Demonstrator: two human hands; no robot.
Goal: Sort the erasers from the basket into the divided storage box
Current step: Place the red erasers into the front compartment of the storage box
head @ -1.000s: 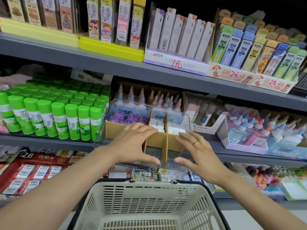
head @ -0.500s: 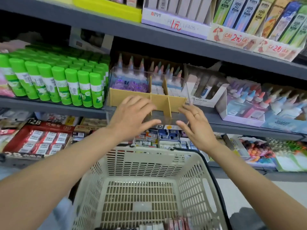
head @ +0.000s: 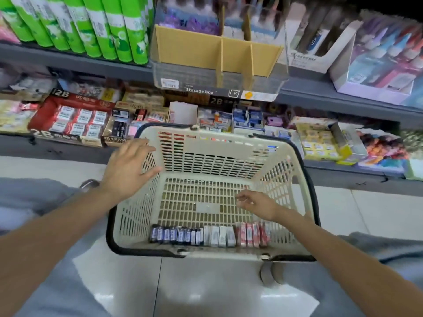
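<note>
Basket above glossy tiled floor, facing stocked shelves — left hand spread, released; right hand loosely curled, grasping nothing.

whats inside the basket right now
A row of erasers stands along the near wall of the basket: dark blue, white, then red. The right hand hovers above them; its forearm hides the row's right end.

The storage box top runs past the upper edge; eraser labels at lower centre blur; both forearms are cut off below
</note>
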